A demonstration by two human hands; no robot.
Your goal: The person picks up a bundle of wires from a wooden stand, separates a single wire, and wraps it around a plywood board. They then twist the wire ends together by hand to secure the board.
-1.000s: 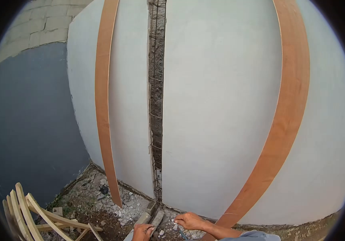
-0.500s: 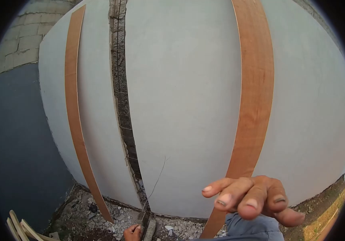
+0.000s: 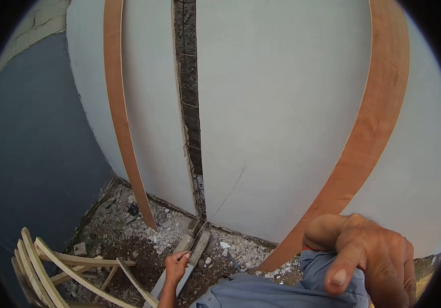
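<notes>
Low in the view, my left hand [image 3: 178, 264] is closed, its thumb and fingers pinched at the lower end of a thin wire [image 3: 230, 191] that slants up in front of the white wall. Beside that hand, long grey concrete pieces [image 3: 199, 247] lie on the rubble. My right hand [image 3: 371, 251] is close to the camera at the lower right, with the thumb apart from the fingers and nothing in it. Behind it, a wide brown wooden strip [image 3: 379, 102] leans on the white wall [image 3: 282, 102].
A narrower brown strip [image 3: 115, 92] leans further left. Between the strips, a vertical slot [image 3: 189, 92] shows rough masonry and metal bars. Wooden slats [image 3: 41, 272] are piled at the lower left, by a dark grey wall [image 3: 25, 154]. Broken rubble [image 3: 166, 228] covers the ground.
The view has tilted down and shifted left, showing more slats, ground and my legs. My right hand has turned, its fingers now pointing down. My left forearm has come into sight.
</notes>
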